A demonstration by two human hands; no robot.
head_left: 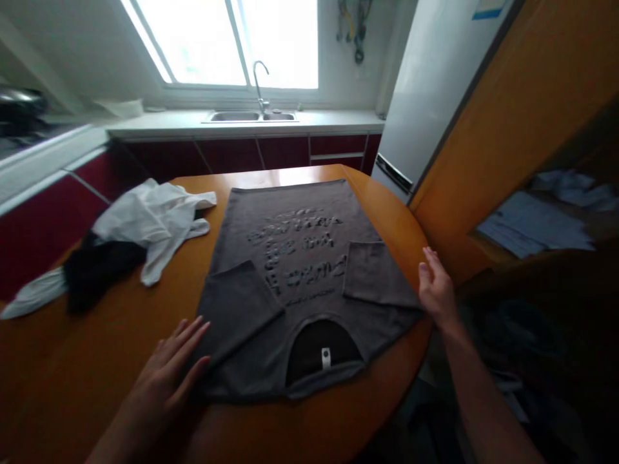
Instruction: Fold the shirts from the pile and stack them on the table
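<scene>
A dark grey T-shirt [316,212] with raised lettering lies flat on the wooden table [271,428], its neckline towards me. Both sleeves are folded inward over its front, and a small white label shows inside the collar. My left hand [167,367] rests at the shirt's left edge near the shoulder, fingers stretched out and holding nothing. At the right side, beside the folded sleeve's outer corner, is my right hand [436,288]. Its fingers are extended and it grips nothing; whether it touches the cloth I cannot tell.
White clothing [152,219] and a black garment [104,267] lie heaped on the table's left. Beyond the table are a counter with a sink [236,116] and faucet [260,84]. A fridge [425,84] stands at the back right, with a shelf of papers [536,222] nearer.
</scene>
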